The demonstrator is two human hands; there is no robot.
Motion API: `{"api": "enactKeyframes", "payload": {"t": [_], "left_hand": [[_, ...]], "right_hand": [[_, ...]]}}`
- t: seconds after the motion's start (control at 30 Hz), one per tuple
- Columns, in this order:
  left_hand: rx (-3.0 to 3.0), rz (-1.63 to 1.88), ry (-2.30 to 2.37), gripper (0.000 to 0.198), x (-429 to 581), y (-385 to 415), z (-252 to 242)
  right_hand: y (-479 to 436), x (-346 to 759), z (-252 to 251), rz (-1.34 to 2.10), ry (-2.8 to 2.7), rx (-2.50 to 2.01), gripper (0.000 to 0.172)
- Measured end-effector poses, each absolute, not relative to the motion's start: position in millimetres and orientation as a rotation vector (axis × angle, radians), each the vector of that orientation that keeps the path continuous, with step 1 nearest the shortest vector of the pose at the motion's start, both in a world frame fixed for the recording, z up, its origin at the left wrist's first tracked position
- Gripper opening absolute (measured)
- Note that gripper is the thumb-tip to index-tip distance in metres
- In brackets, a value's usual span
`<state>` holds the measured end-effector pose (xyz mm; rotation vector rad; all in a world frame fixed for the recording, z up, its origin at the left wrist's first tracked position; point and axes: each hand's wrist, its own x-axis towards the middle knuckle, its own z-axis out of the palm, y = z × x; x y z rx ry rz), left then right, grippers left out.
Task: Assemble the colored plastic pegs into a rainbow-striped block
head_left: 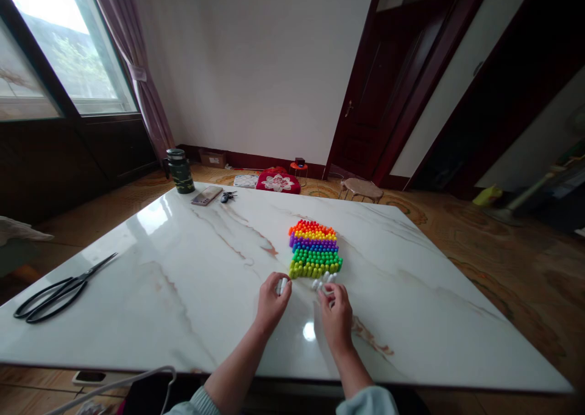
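My left hand (273,299) is closed around several small white capsule-shaped pieces (281,286), held just above the table. My right hand (336,314) pinches at a white piece beside a small cluster of white pieces (325,278); its fingertips partly hide what they grip. Right behind both hands stands a tight block of small rounded pieces (314,249), sorted into colour bands. From the far side they run red, orange, yellow, purple, blue, green and yellow-green. The white cluster sits at the near right edge of this block.
On the white marbled table (205,305) lie large black scissors (64,292) at the left. Towards the far left corner are a camouflage flask (180,172), a phone (206,195) and keys (228,197). A stool (362,189) stands beyond the far edge.
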<state>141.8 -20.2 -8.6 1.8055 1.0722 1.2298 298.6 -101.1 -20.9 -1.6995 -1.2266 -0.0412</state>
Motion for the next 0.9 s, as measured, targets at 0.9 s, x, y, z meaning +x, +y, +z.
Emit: {"api": "enactKeyframes", "payload": {"t": [0.9], "left_hand": [[1.650,1.164,1.031,0.040,138.6,-21.6,-7.1]], "right_hand": [[-101.0,285.8,-9.9,0.124,-1.353,-1.762,0.024]]}}
